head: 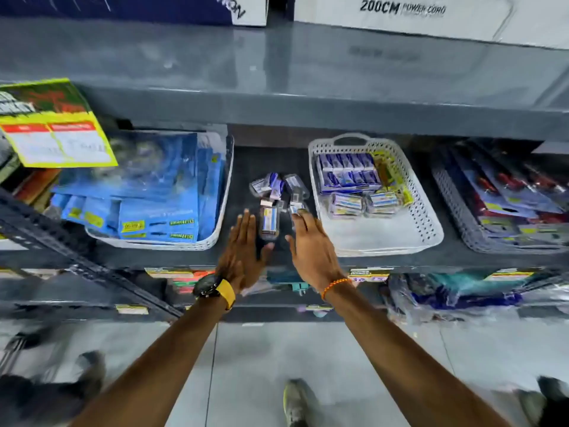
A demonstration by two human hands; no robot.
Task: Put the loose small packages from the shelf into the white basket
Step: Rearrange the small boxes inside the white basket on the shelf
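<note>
Several loose small clear-and-blue packages (277, 195) lie in a heap on the dark grey shelf (252, 167), between two baskets. The white perforated basket (428, 217) stands just right of them, with rows of similar blue packages at its back and a bare front half. My left hand (243, 254) is flat and open, fingers together, just left of the nearest package (268, 221). My right hand (311, 245) is open too, on the right of the heap, its fingertips touching a package. Neither hand holds anything.
A white basket (215, 223) of large blue flat packs stands to the left, with a yellow-green sign (58, 131) above it. A grey basket (462, 217) of red-handled tools sits at the right. The upper shelf (308, 109) hangs low overhead. Floor and shoes show below.
</note>
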